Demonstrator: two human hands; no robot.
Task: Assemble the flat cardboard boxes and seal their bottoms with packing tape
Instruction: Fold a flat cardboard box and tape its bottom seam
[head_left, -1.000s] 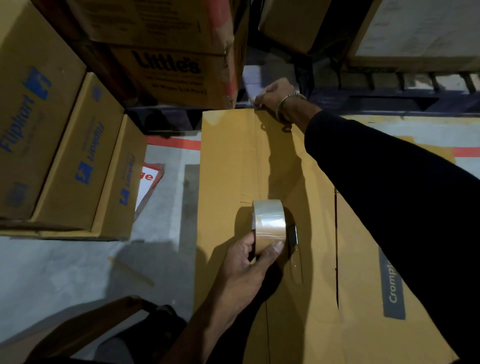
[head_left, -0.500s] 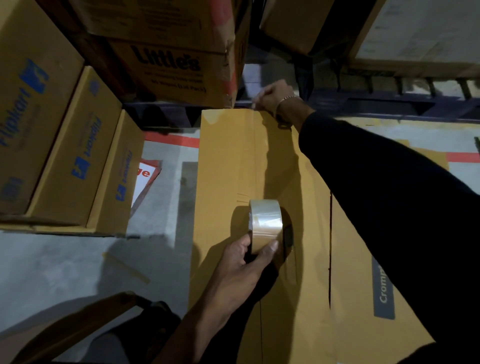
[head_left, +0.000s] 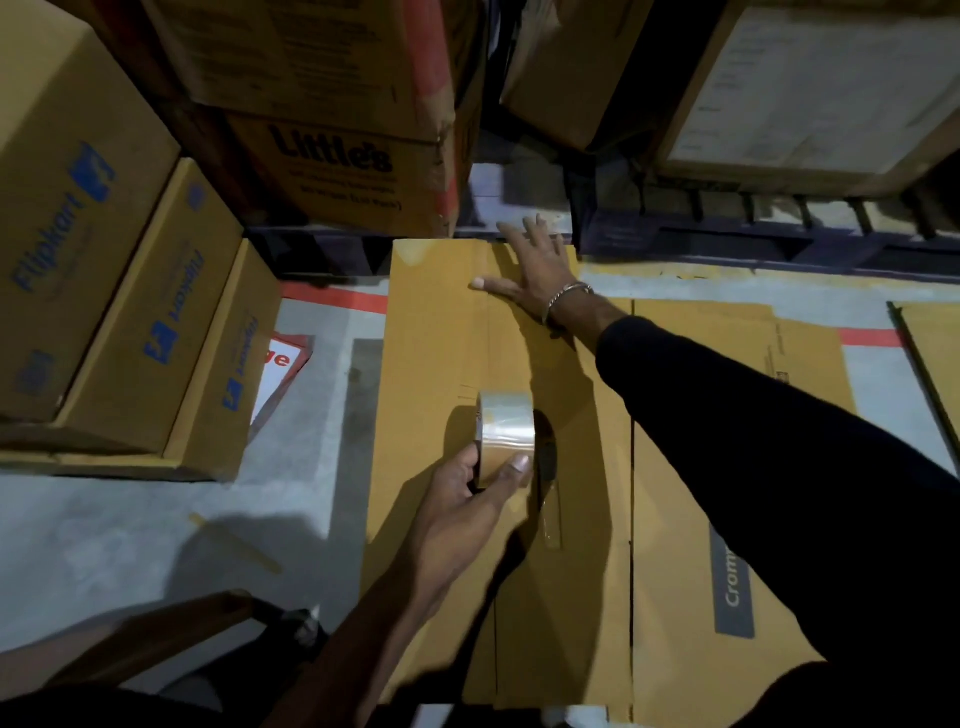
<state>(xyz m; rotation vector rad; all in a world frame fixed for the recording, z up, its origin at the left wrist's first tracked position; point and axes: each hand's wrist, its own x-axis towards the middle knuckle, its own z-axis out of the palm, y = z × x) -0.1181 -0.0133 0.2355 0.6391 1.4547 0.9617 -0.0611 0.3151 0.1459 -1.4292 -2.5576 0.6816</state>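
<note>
A long brown cardboard box (head_left: 431, 364) lies in front of me with its closed bottom flaps facing up. A strip of clear packing tape (head_left: 501, 332) runs along its centre seam from the far edge to the roll. My left hand (head_left: 462, 514) grips the roll of clear packing tape (head_left: 506, 439), which stands on edge on the seam at mid-box. My right hand (head_left: 535, 275) lies flat with spread fingers on the taped seam at the box's far end, a metal bracelet on its wrist.
Stacked Flipkart boxes (head_left: 104, 291) stand at the left. A "Little's" carton (head_left: 343, 166) and more cartons sit on dark pallets behind the box. Flat cardboard (head_left: 727, 467) lies to the right under my arm. Grey floor (head_left: 130, 525) with red line tape spreads to the left.
My right hand left the far edge, where it pinched the tape end, and now lies flat on the seam with spread fingers. The left hand and roll stayed roughly in place.
</note>
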